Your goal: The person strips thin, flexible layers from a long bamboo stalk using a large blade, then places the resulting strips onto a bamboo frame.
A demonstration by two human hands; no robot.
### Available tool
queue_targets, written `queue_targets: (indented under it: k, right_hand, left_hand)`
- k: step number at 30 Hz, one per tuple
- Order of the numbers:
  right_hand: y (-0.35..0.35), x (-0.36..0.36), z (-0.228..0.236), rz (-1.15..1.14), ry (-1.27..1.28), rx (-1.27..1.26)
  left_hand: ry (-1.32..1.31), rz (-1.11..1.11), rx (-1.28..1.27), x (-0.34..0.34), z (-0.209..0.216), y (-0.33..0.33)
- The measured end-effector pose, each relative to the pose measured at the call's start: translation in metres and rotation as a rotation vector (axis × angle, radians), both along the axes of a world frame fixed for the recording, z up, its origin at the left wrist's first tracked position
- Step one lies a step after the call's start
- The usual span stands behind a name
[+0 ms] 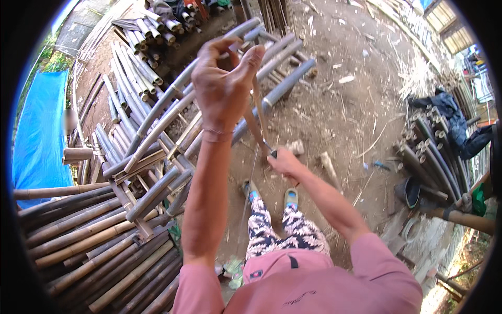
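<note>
My left hand is raised high, its fingers and thumb curled closed around the upper end of a thin bamboo strip. Most of that grip is hidden behind the hand. Lower and to the right, my right hand is closed on the dark handle of a knife. Its blade meets the strip, which splits into two bands above it. A thin length hangs below toward my feet. Behind my left hand stands a rack of thick bamboo poles.
Cut bamboo poles lie stacked at the lower left, with more bundles beyond. A blue tarp hangs far left. Dark poles and a dark cloth sit at right. Shavings and offcuts litter the dirt floor.
</note>
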State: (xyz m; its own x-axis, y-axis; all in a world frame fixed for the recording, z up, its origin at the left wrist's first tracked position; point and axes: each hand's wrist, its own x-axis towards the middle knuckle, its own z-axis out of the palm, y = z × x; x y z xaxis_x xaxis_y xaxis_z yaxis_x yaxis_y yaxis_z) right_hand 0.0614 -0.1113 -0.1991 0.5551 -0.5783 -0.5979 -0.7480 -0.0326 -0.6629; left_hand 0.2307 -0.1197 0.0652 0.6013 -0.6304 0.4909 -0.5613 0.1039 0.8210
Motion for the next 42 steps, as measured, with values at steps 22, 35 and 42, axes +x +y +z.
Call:
queue_targets:
  k: [22, 35, 42]
  right_hand:
    - [-0.031, -0.016, -0.063, -0.015, 0.22, -0.241]
    - [-0.03, -0.003, -0.115, -0.27, -0.005, -0.077]
    - [0.026, -0.073, -0.234, -0.222, 0.303, 0.266]
  left_hand:
    - [0.649, -0.149, 0.174, -0.03, -0.296, -0.063]
    - [0.704, -0.082, 0.122, -0.027, -0.308, -0.086]
    - [0.771, -0.208, 0.264, -0.02, -0.318, -0.097]
